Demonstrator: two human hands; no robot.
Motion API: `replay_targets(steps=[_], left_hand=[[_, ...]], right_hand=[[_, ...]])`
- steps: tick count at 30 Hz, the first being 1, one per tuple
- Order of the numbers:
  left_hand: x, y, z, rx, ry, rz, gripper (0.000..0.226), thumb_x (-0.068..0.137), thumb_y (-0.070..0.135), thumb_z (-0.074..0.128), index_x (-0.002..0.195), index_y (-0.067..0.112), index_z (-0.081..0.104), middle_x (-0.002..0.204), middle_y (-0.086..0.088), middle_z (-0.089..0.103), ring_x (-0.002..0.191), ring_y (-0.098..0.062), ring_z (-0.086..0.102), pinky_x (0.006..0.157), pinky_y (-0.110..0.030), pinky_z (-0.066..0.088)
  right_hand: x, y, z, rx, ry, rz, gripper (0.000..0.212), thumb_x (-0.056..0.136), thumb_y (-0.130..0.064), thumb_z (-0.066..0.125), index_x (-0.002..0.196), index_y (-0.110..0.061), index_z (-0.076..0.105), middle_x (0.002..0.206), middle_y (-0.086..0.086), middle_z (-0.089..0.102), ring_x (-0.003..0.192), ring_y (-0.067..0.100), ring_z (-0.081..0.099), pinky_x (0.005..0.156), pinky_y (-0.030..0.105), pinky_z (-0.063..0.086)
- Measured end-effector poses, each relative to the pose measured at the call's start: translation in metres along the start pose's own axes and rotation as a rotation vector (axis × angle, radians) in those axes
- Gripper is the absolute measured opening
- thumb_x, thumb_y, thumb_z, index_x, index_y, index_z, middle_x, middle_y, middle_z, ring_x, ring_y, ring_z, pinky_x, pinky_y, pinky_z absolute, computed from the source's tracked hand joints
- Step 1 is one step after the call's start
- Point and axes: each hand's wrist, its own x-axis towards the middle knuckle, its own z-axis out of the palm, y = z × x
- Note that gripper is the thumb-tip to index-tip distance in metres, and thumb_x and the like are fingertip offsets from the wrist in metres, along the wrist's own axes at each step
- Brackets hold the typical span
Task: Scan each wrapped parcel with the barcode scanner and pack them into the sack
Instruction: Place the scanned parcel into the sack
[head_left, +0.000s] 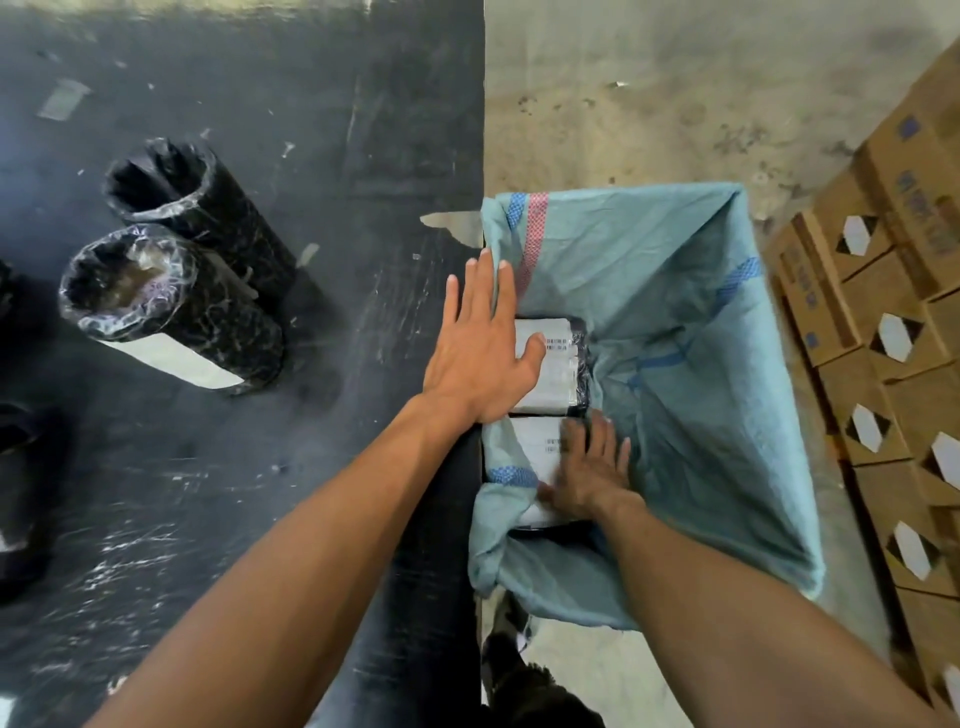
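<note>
A light blue woven sack (691, 322) hangs open beside the black table's right edge. Two black-wrapped parcels with white barcode labels lie inside it: a far parcel (561, 364) and a near parcel (535, 447). My left hand (483, 353) is spread flat over the sack's left rim and the far parcel, fingers apart. My right hand (587, 473) reaches down into the sack and rests on the near parcel, fingers spread. Two more black-wrapped cylindrical parcels (171, 312) (192, 208) stand on the table at the left. No barcode scanner is in view.
The black scuffed table (260, 519) fills the left half. Dark wrapped items (15, 499) sit at its left edge. Stacked brown cardboard boxes (883, 338) line the right side. Bare concrete floor (649, 104) lies beyond the sack.
</note>
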Motion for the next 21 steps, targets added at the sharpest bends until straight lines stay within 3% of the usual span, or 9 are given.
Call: replay_targets(steps=[3, 7, 9, 16, 21], left_hand=[[0.0, 0.0, 0.001, -0.003, 0.004, -0.004, 0.086, 0.096, 0.051, 0.026, 0.16, 0.0, -0.001, 0.168, -0.022, -0.01, 0.156, -0.032, -0.011, 0.127, -0.047, -0.005], [0.001, 0.0, 0.002, 0.008, 0.007, -0.01, 0.086, 0.097, 0.05, 0.029, 0.16, 0.0, -0.002, 0.167, -0.022, -0.011, 0.156, -0.032, -0.011, 0.127, -0.047, -0.005], [0.002, -0.001, 0.005, 0.026, 0.017, -0.009, 0.086, 0.098, 0.049, 0.032, 0.16, -0.001, -0.002, 0.167, -0.023, -0.011, 0.156, -0.033, -0.011, 0.127, -0.048, -0.005], [0.001, 0.0, 0.004, -0.008, 0.023, -0.014, 0.085, 0.099, 0.046, 0.037, 0.161, 0.001, 0.0, 0.168, -0.021, -0.011, 0.156, -0.032, -0.01, 0.127, -0.046, -0.005], [0.001, -0.001, 0.001, -0.043, 0.022, -0.008, 0.086, 0.095, 0.046, 0.033, 0.161, 0.002, -0.001, 0.168, -0.02, -0.01, 0.156, -0.032, -0.009, 0.127, -0.045, -0.007]], right_hand=[[0.001, -0.006, -0.008, -0.256, -0.092, -0.17, 0.132, 0.084, -0.075, 0.064, 0.162, -0.023, -0.029, 0.164, 0.014, -0.043, 0.154, 0.035, -0.035, 0.121, 0.06, -0.021], [0.01, -0.026, -0.009, -0.296, -0.175, -0.194, 0.105, 0.101, -0.048, 0.051, 0.161, -0.023, -0.032, 0.162, 0.016, -0.045, 0.153, 0.038, -0.036, 0.124, 0.065, -0.011], [0.015, -0.029, -0.005, -0.315, -0.192, -0.172, 0.101, 0.102, -0.044, 0.046, 0.16, -0.022, -0.033, 0.161, 0.017, -0.047, 0.151, 0.04, -0.038, 0.123, 0.066, -0.011], [0.027, -0.026, 0.0, -0.292, -0.226, -0.137, 0.106, 0.099, -0.057, 0.047, 0.158, -0.026, -0.036, 0.159, 0.015, -0.05, 0.149, 0.039, -0.042, 0.121, 0.068, -0.014], [0.026, -0.017, -0.004, -0.207, -0.223, -0.173, 0.115, 0.093, -0.073, 0.052, 0.16, -0.031, -0.032, 0.161, 0.006, -0.05, 0.152, 0.03, -0.041, 0.123, 0.062, -0.018]])
